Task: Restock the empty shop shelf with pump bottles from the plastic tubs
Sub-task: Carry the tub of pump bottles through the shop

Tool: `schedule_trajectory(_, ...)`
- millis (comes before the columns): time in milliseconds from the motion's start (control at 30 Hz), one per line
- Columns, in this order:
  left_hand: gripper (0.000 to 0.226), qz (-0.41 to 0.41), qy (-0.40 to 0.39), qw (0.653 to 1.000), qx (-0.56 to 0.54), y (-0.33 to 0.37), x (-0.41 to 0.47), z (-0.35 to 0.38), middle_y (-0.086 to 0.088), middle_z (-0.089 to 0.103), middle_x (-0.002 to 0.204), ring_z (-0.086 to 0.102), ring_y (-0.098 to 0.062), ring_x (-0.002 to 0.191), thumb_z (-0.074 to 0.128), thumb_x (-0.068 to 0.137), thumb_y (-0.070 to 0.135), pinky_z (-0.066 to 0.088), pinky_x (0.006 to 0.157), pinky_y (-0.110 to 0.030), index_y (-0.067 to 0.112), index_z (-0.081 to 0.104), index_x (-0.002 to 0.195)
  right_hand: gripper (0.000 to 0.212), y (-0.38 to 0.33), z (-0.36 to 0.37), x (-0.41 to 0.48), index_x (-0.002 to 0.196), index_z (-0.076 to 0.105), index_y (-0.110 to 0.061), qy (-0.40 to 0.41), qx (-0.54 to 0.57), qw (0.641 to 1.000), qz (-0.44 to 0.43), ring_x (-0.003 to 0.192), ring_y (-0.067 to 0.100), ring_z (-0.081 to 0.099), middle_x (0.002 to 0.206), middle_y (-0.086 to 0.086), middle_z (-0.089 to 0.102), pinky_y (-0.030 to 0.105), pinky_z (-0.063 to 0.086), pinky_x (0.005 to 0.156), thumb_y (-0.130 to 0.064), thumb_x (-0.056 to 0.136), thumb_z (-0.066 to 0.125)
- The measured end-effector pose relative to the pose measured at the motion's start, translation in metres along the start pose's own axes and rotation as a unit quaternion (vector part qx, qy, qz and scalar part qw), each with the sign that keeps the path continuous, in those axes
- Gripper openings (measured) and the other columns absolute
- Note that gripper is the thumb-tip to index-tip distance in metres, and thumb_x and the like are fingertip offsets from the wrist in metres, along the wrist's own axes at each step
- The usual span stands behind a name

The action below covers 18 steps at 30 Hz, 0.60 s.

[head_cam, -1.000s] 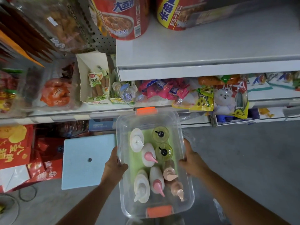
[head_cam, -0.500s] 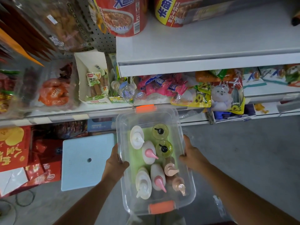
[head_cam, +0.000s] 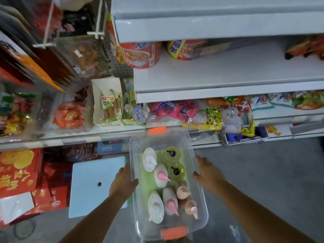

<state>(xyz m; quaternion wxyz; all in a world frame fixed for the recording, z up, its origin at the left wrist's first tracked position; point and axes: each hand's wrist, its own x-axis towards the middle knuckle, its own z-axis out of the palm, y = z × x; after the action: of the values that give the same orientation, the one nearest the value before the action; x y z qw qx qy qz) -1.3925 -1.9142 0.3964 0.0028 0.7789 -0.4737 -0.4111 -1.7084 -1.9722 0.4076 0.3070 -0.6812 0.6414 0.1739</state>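
Observation:
A clear plastic tub (head_cam: 158, 140) with orange clips sits low in the middle, at the foot of the shelving. Several pump bottles stand in it: a white one (head_cam: 149, 161), two yellow-green ones with black tops (head_cam: 172, 153), white ones with pink pumps (head_cam: 161, 175) and peach ones (head_cam: 182, 191). My left hand (head_cam: 122, 181) grips the tub's left rim, thumb hooked over it. My right hand (head_cam: 208, 172) presses on the right wall, fingers spread. Above, a white shelf (head_cam: 228, 72) lies mostly bare.
Two large noodle cups (head_cam: 141, 54) stand at the back left of the white shelf. Snack packs (head_cam: 235, 118) fill the shelf below it. A light blue panel (head_cam: 94, 183) lies left of the tub, beside red boxes (head_cam: 17, 172). Grey floor (head_cam: 271, 172) spreads to the right.
The view has tilted upward, bringing more of the white shelf and another shelf above it into sight. The tub and both hands keep their places relative to each other.

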Motion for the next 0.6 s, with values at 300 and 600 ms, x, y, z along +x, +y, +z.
schedule_trajectory(300, 0.045, 0.03, 0.089, 0.994, 0.048, 0.048, -0.011, -0.071, -0.009, 0.055, 0.138, 0.049, -0.028, 0.131, 0.057, 0.095, 0.037, 0.043, 0.103, -0.039, 0.013, 0.054, 0.134, 0.059, -0.036, -0.099, -0.02, 0.148, 0.039, -0.019, 0.098, -0.086, 0.984, -0.119, 0.132, 0.023, 0.046, 0.146, 0.003, 0.047, 0.035, 0.039, 0.103, -0.044, 0.096, 0.051)
schedule_trajectory(600, 0.056, 0.015, 0.111, 0.989, 0.099, 0.019, -0.06, -0.074, -0.005, 0.051, 0.144, 0.049, -0.022, 0.132, 0.044, 0.1, 0.046, 0.042, 0.106, -0.035, 0.015, 0.042, 0.147, 0.059, -0.07, -0.113, -0.036, 0.145, 0.039, -0.02, 0.074, -0.163, 0.97, -0.163, 0.126, 0.024, 0.05, 0.14, 0.003, 0.052, 0.033, 0.042, 0.102, -0.052, 0.096, 0.045)
